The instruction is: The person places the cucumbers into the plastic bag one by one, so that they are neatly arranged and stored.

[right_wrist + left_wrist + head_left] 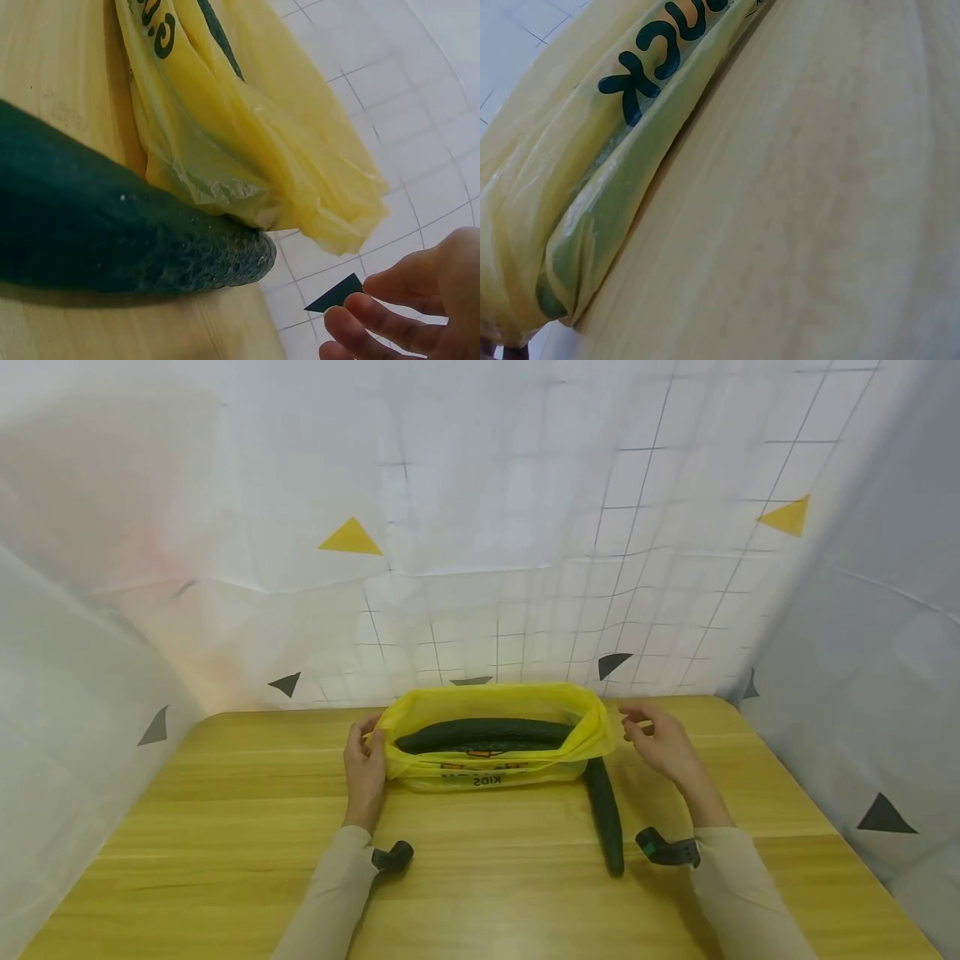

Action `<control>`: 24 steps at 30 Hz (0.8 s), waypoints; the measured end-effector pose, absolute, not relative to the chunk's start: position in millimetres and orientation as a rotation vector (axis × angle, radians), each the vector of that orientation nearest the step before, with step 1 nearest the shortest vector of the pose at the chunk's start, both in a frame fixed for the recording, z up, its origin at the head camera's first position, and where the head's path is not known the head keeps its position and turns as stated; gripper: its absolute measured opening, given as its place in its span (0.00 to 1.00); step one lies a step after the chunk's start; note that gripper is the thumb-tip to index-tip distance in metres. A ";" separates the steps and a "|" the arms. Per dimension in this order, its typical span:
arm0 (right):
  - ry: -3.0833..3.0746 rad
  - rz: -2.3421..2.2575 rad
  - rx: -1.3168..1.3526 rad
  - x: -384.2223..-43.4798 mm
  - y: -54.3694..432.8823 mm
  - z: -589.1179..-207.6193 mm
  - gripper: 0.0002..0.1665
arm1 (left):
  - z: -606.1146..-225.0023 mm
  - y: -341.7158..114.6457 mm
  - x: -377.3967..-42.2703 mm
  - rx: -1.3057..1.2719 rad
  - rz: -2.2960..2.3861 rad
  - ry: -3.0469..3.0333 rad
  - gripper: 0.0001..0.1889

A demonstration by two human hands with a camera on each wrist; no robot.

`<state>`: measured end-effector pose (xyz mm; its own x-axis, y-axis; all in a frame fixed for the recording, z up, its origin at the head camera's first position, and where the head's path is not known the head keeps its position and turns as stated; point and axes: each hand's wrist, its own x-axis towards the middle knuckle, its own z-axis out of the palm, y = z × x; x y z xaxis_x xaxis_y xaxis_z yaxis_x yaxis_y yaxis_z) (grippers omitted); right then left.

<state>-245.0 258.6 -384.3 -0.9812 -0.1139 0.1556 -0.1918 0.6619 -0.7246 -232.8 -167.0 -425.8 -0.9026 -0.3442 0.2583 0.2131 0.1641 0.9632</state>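
A yellow plastic bag point(517, 697) with dark printed letters lies on the table, its mouth held wide. Through the opening a long dark green cucumber point(487, 731) shows; whether more lie beneath it is hard to tell. My left hand point(365, 770) grips the bag's left edge, and only fingertips show in the left wrist view. Beyond the bag's right end, my right hand point(663, 747) hovers with loosely bent fingers and nothing in them. A second cucumber point(606, 822) lies outside on the table, its far end against the bag's right corner.
The wooden table point(480, 893) reaches back to a white sheet wall point(480, 527) with grid lines and yellow and black triangles. Grey-white sheets point(885, 652) stand along both sides. A black wrist camera point(667, 847) sticks out inward from the right sleeve, another point(393, 857) from the left.
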 end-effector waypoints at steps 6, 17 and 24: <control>-2.845 1.239 0.221 -245.7 260.5 -388.6 0.26 | -426.0 -166.3 -233.2 0.133 -1.798 -2.030 0.15; -3.021 1.315 0.382 -246.5 250.4 -394.3 0.27 | -427.7 -169.4 -234.7 0.157 -1.811 -2.032 0.16; -3.085 1.224 0.457 -244.5 243.7 -397.2 0.24 | -426.3 -167.5 -234.2 0.156 -1.816 -2.034 0.16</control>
<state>-244.5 243.7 -397.2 -0.9414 -0.3244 -0.0923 -0.1728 0.6990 -0.6940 -234.2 -167.5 -426.3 -0.9108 -0.3468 0.2241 0.1836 0.1459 0.9721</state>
